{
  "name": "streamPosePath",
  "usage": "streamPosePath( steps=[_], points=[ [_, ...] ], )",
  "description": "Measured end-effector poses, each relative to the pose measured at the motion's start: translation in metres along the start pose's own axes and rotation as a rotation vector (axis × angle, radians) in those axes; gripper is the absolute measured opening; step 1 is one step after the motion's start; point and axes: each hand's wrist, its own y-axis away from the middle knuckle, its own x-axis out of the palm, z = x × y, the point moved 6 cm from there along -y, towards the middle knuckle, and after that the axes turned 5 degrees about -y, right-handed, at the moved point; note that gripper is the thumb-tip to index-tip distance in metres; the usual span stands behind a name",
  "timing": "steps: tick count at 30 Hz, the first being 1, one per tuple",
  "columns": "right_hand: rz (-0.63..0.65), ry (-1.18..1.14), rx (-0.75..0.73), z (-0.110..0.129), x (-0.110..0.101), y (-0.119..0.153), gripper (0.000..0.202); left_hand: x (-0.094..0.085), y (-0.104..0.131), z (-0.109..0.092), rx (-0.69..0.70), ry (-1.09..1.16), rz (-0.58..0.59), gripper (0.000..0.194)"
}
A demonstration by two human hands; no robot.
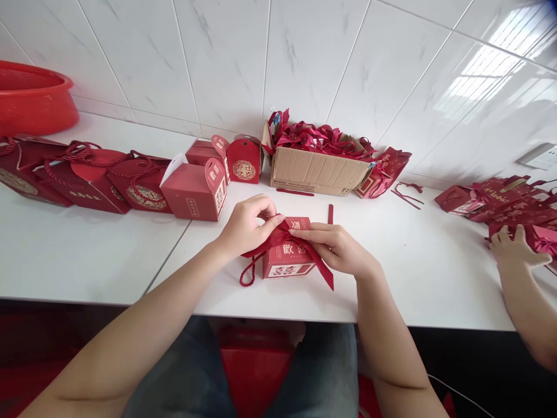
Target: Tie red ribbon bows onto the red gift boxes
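A small red gift box [289, 255] with pale printed characters lies on the white table in front of me. A dark red ribbon [319, 264] is gathered on top of it, one tail hanging over the right side. My left hand [252, 223] pinches the ribbon at the box's upper left. From the right, my right hand [337, 244] reaches over the box, its fingers pressed together on the ribbon near the middle. A twisted red cord loop [247, 276] rests on the table at the box's left.
Behind stands a cardboard box [322, 168] heaped with red ribbons. Several red gift boxes [191, 186] line the left, near a red basin [35, 98]. At right, another person's hand [516, 249] touches more red boxes [509, 200]. Ribbon scraps [409, 194] lie on the table.
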Motion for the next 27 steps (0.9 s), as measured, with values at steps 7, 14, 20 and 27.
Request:
streamPosePath(
  steps=[7, 14, 20, 27],
  points=[
    [-0.015, -0.009, 0.003, -0.0008, -0.0016, 0.0012, 0.045, -0.0011, -0.0002, -0.0018, -0.011, -0.011, -0.035, 0.023],
    [0.043, 0.013, -0.016, 0.0069, -0.0033, -0.0021, 0.047, -0.0009, 0.0004, -0.0041, 0.030, -0.029, -0.059, 0.021],
    [0.083, 0.020, -0.008, 0.0068, -0.0034, -0.0023, 0.052, 0.0008, 0.0009, 0.0009, 0.021, -0.002, -0.087, 0.019],
    [0.113, 0.018, -0.004, 0.0068, -0.0032, -0.0029, 0.054, 0.0001, 0.0007, 0.0027, -0.014, 0.004, -0.084, 0.019]
  ],
)
